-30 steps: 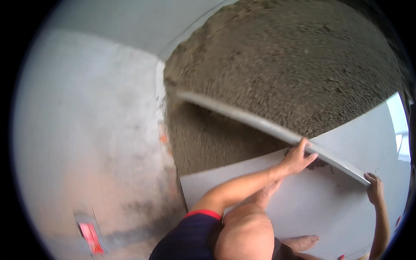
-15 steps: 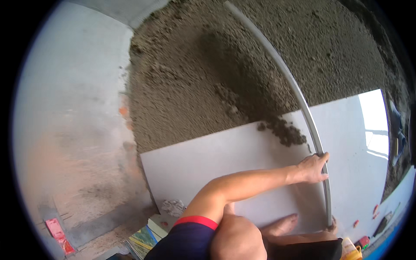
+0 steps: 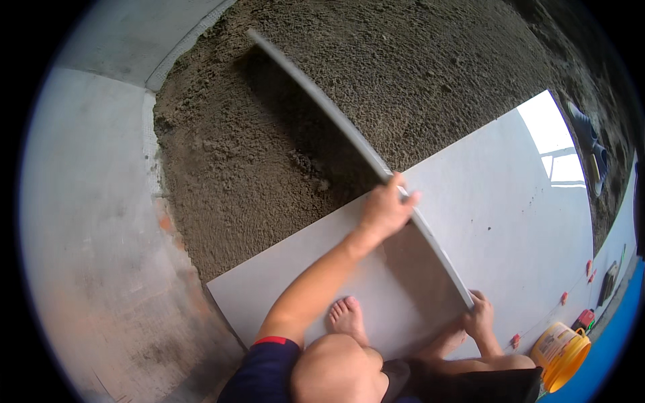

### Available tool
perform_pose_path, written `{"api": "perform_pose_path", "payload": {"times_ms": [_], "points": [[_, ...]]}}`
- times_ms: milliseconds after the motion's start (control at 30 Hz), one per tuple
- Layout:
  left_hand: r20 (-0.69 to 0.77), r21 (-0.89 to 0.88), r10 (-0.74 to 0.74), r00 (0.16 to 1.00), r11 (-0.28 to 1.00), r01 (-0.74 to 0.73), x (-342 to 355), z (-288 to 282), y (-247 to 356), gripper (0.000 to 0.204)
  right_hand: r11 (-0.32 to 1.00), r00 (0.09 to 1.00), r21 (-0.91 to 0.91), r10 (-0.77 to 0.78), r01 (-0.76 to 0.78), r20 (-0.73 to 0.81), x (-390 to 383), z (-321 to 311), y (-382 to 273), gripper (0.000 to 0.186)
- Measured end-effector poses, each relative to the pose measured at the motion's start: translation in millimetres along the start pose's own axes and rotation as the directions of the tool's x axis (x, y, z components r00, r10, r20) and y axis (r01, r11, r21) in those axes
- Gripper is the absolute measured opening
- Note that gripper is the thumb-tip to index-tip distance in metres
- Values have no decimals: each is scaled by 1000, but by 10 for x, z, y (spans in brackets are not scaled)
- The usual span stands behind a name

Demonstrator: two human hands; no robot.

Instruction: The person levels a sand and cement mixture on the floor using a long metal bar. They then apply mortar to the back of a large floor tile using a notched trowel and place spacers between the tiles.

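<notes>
A long grey straightedge (image 3: 327, 107) runs slantwise from the damp, grainy mortar bed (image 3: 457, 74) back over a large glossy white tile (image 3: 517, 215). My left hand (image 3: 388, 209) is closed around it near the tile's far edge. Lower right, my right hand (image 3: 479, 316) grips its near end. The bar's far part lies over a dark, shaded strip of mortar; whether it touches there, I cannot tell. My bare foot (image 3: 347, 319) rests on the tile, between my arms.
A pale wall (image 3: 94, 195) borders the mortar on the left. At lower right stand a yellow bucket (image 3: 563, 356), several red tile clips (image 3: 564, 297) and a dark tool (image 3: 609, 282). Dark shoes (image 3: 594, 144) lie beyond the tile's right edge.
The straightedge has swung left and lies more slanted. My left hand has moved farther out with it. The loose mortar clump on the tile's edge no longer shows. The view has shifted too.
</notes>
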State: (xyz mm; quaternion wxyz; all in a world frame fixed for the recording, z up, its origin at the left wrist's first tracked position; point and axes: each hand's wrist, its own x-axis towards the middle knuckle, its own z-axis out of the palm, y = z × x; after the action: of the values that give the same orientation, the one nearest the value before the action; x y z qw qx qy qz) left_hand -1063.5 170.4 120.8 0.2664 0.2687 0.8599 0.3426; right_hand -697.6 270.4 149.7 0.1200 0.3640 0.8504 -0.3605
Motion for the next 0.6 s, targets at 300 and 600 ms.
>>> {"api": "perform_pose_path", "payload": {"times_ms": [300,600], "points": [[-294,60,-88,952,992,110,-482,-1010,-1041,32,910,932,-208,-340,359,124,458,488,-790,57],[-493,-123,-171,853,984,127,-1344,-528,-1379,34,763,815,-304,-571,571,98,915,23,-565,49]]}}
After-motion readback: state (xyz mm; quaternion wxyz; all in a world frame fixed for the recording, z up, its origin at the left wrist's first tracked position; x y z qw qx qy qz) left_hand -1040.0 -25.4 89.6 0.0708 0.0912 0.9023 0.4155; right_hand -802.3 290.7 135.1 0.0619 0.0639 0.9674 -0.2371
